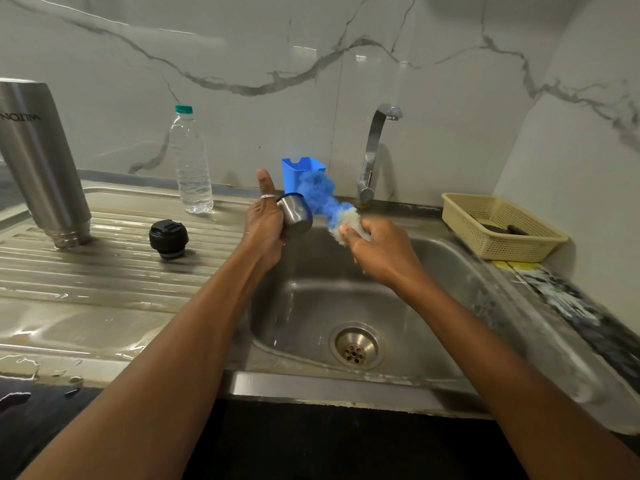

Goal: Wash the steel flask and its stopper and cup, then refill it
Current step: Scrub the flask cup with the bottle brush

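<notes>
Forearms, two, bare, reaching from 6 o'clock over the sink [311, 303].

Left hand [265, 220]: one, at centre; fingers curled round the cup [296, 216], thumb raised. Cup: one, steel, tipped on its side above the sink.

Right hand [377, 252]: one, at 2 o'clock of the cup; fingers pinch the foamy end of the scrubber [325, 199]. Scrubber: one, blue, blurred, just beside the cup's rim; whether it touches cannot be told.

Flask [38, 161]: one, upside down on the wet worktop at 10 o'clock. Stopper [168, 238]: one, black, near the flask but apart from it.

Also: one water bottle [191, 161], one tap [372, 154], one blue holder [298, 168], one basket [498, 226].

Risks, judged: the soapy cup may slip into the sink, and a stray elbow may topple the inverted flask.
</notes>
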Action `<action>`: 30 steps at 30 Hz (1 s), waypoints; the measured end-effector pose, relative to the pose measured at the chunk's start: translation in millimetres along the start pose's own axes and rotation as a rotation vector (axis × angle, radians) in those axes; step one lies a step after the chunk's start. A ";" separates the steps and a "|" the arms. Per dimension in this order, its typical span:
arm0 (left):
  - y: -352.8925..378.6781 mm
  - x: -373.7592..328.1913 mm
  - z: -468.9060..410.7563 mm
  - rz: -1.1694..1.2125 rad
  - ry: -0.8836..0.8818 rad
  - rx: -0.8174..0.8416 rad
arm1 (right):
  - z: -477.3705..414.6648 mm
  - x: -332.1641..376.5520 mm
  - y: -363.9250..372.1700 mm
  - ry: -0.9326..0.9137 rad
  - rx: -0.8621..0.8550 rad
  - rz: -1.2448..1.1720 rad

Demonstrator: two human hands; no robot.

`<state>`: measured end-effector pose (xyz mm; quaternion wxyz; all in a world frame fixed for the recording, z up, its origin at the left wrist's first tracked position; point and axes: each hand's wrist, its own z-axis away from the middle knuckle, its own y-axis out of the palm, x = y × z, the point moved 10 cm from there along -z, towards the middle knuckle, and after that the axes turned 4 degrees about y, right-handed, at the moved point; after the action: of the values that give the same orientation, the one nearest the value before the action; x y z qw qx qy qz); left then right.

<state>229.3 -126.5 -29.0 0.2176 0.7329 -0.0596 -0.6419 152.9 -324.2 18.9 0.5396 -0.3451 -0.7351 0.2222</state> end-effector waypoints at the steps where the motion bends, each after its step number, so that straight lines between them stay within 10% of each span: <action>1: 0.2 -1.3 0.0 0.005 0.001 -0.005 | -0.7 -5.4 -1.1 0.019 0.000 0.019; 30: -14.9 -3.2 2.1 -0.048 0.015 -0.151 | 10.4 -9.7 20.2 0.077 0.214 0.008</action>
<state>223.8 -112.5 -32.2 0.2574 0.7202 0.0081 -0.6441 150.1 -317.6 -4.7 0.6003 -0.2968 -0.6846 0.2880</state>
